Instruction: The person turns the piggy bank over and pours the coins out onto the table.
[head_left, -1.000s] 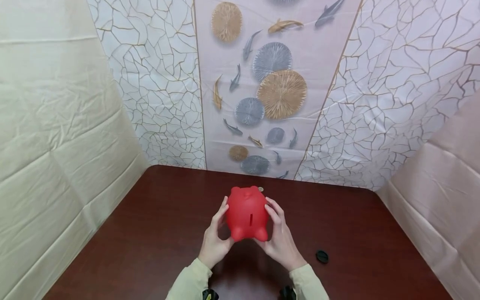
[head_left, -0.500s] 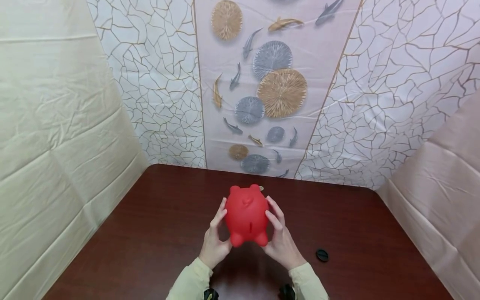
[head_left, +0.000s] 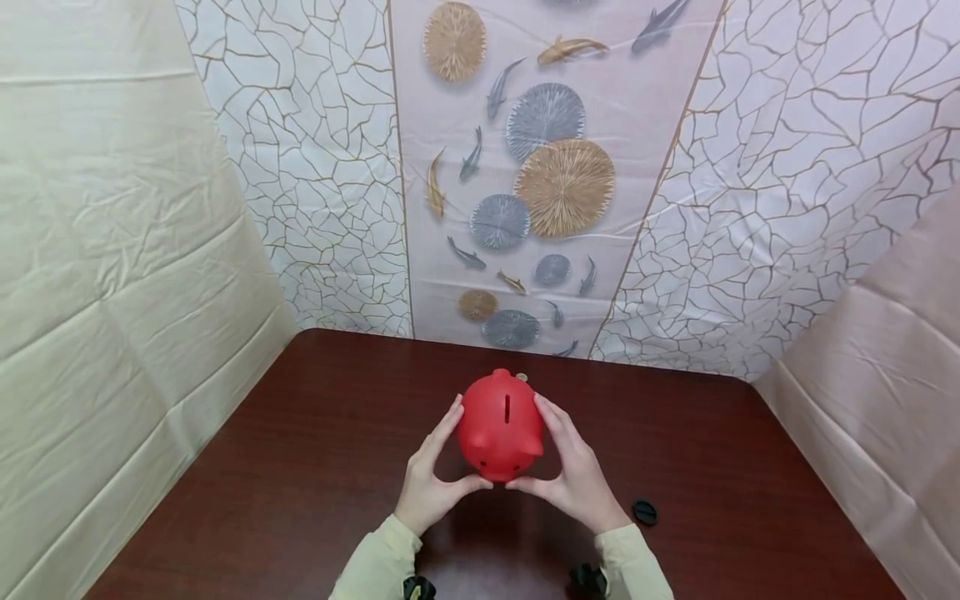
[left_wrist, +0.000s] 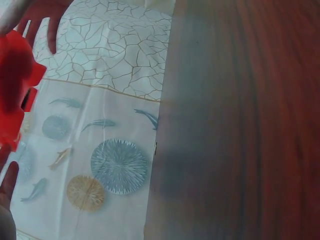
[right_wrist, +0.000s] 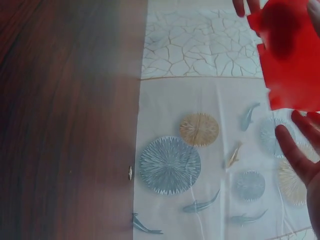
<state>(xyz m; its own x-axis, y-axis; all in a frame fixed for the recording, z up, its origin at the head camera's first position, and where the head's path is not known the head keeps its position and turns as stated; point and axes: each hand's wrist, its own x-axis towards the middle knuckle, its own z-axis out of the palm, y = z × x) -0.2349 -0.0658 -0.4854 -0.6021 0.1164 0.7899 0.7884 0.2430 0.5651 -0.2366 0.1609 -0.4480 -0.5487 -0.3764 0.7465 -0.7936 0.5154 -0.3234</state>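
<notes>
A red piggy bank is held up above the table between both hands. Its coin slot shows on the upper side, and its eyes and snout face down toward the person. The left hand grips its left side, thumb below and fingers along the flank. Opposite it, the right hand holds the right side in the same manner, the thumb tips nearly meeting under the snout. In the left wrist view the piggy bank is cut off by the left edge. The right wrist view shows part of the piggy bank at upper right.
A small round black plug lies on the dark brown table, right of the right hand. Behind the piggy bank lies a coin. Patterned cloth hangs along the table's back edge, with plain cloth at both sides.
The piggy bank has been turned in the hands: its slot was low between two bumps and now sits high, with eyes and snout at the bottom. The thumbs have come closer together.
</notes>
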